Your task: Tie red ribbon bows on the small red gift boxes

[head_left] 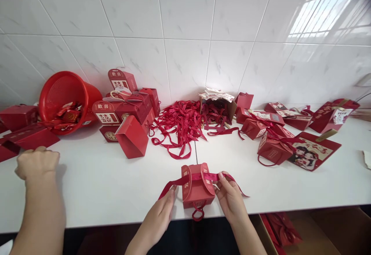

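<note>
A small red gift box [198, 193] with rounded interlocking top flaps sits near the table's front edge. A red ribbon [198, 176] runs through the slots across its top, with a tail out to each side. My left hand [162, 212] is closed at the box's left, thumb and fingers together on the ribbon's left tail. On the opposite side my right hand [229, 197] pinches the right tail between thumb and forefinger, its other fingers close to the box wall. A red cord loop [198, 212] hangs from the box's front.
Another person's fist [39, 163] rests at the left. Behind are a red basket [62, 131] holding small packets, stacked red boxes [133, 137], loose ribbons [185, 119] and finished-looking boxes [274, 147]. A cardboard carton [313, 230] stands below the table edge at right.
</note>
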Available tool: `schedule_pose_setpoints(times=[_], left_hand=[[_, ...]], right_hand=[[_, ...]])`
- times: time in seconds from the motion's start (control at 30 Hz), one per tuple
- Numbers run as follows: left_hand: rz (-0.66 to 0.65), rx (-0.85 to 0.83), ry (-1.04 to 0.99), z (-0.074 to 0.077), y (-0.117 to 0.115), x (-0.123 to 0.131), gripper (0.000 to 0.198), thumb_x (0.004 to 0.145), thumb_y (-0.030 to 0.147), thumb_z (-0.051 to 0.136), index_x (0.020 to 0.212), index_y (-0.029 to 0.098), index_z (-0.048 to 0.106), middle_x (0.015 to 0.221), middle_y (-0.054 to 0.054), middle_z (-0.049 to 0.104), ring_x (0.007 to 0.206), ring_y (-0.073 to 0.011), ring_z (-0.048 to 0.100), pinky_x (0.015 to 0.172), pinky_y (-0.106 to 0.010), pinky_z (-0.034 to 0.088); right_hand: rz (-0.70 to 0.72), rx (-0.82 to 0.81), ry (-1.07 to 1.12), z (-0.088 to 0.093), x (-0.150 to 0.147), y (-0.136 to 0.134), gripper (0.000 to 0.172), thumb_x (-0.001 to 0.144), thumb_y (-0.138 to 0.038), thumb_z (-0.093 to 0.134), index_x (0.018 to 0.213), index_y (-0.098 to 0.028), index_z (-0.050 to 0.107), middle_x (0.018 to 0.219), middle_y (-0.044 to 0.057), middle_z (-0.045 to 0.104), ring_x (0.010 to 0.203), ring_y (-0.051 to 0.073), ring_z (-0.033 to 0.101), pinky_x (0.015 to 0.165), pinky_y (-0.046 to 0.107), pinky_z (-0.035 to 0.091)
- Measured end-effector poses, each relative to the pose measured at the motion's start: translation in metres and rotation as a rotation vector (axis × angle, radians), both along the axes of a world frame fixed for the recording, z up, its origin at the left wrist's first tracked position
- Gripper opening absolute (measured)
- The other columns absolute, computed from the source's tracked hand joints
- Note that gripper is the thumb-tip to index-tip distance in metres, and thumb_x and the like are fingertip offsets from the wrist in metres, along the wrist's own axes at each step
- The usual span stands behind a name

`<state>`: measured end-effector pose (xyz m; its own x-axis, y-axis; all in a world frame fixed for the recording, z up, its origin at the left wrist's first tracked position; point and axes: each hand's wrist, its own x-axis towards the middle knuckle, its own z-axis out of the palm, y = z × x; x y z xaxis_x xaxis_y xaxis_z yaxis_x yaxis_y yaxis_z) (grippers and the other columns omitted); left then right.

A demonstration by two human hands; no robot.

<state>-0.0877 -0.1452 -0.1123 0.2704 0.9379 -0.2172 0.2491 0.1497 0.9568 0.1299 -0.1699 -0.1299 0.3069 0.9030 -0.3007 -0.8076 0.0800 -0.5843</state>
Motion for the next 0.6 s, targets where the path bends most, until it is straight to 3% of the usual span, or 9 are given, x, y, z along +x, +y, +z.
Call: schedule_pose_setpoints(times=[0.1, 0.17, 0.23, 0.3, 0.33, 0.47, 0.6], left_hand=[[0.070, -0.153, -0.224, -0.002, 0.003, 0.010, 0.051, 0.086, 0.049, 0.053, 0.131, 0.025, 0.049, 0.053, 0.005, 0.054, 0.042, -0.0094, 0.039, 0.043, -0.020, 0.030], [0.165, -0.252, -0.518, -0.003, 0.006, 0.017, 0.050, 0.086, 0.040, 0.058, 0.134, 0.030, 0.043, 0.071, 0.003, 0.062, 0.045, -0.0063, 0.043, 0.042, -0.017, 0.031], [0.269, -0.421, -0.813, -0.006, 0.009, 0.022, 0.035, 0.087, 0.028, 0.058, 0.122, 0.029, 0.054, 0.085, -0.001, 0.065, 0.054, -0.0067, 0.053, 0.043, -0.015, 0.036], [0.385, -0.592, -1.011, -0.009, 0.012, 0.026, 0.015, 0.089, 0.019, 0.053, 0.100, 0.021, 0.063, 0.086, -0.004, 0.066, 0.060, -0.0085, 0.060, 0.043, -0.015, 0.040], [0.439, -0.656, -1.073, -0.010, 0.014, 0.027, 0.014, 0.090, 0.016, 0.050, 0.090, 0.018, 0.063, 0.082, -0.004, 0.067, 0.060, -0.0089, 0.061, 0.043, -0.015, 0.041], [0.572, -0.743, -1.174, -0.006, 0.018, 0.026, 0.018, 0.090, 0.011, 0.045, 0.080, 0.015, 0.059, 0.072, -0.004, 0.065, 0.063, -0.0113, 0.066, 0.042, -0.015, 0.044], [0.632, -0.571, -1.065, 0.005, 0.022, 0.023, 0.010, 0.082, 0.009, 0.052, 0.076, 0.017, 0.056, 0.068, 0.000, 0.064, 0.066, -0.0130, 0.067, 0.044, -0.016, 0.045]], right_hand=[[0.062, -0.057, 0.159, -0.004, 0.003, 0.001, 0.015, 0.075, -0.023, 0.074, 0.080, -0.016, 0.062, 0.066, -0.001, 0.063, 0.061, 0.010, 0.060, 0.055, 0.021, 0.051], [0.095, -0.103, 0.283, -0.006, 0.004, 0.002, 0.012, 0.077, -0.022, 0.072, 0.077, -0.015, 0.062, 0.060, -0.001, 0.061, 0.055, 0.009, 0.058, 0.053, 0.019, 0.050], [0.106, -0.134, 0.361, -0.007, 0.005, 0.002, 0.012, 0.079, -0.022, 0.070, 0.073, -0.015, 0.061, 0.058, -0.001, 0.060, 0.052, 0.008, 0.057, 0.050, 0.018, 0.049], [0.105, -0.151, 0.391, -0.008, 0.005, 0.002, 0.015, 0.081, -0.023, 0.067, 0.071, -0.015, 0.061, 0.059, 0.000, 0.061, 0.051, 0.008, 0.056, 0.050, 0.019, 0.049], [0.101, -0.158, 0.397, -0.009, 0.005, 0.002, 0.016, 0.081, -0.024, 0.067, 0.070, -0.015, 0.060, 0.059, 0.001, 0.062, 0.051, 0.008, 0.057, 0.050, 0.019, 0.049], [0.067, -0.173, 0.380, -0.012, 0.006, 0.000, 0.011, 0.078, -0.022, 0.070, 0.073, -0.016, 0.063, 0.062, 0.000, 0.062, 0.055, 0.008, 0.059, 0.050, 0.018, 0.050], [-0.046, -0.135, 0.266, -0.011, 0.009, -0.005, 0.010, 0.074, -0.025, 0.074, 0.078, -0.020, 0.066, 0.063, -0.004, 0.063, 0.059, 0.008, 0.061, 0.051, 0.017, 0.050]])
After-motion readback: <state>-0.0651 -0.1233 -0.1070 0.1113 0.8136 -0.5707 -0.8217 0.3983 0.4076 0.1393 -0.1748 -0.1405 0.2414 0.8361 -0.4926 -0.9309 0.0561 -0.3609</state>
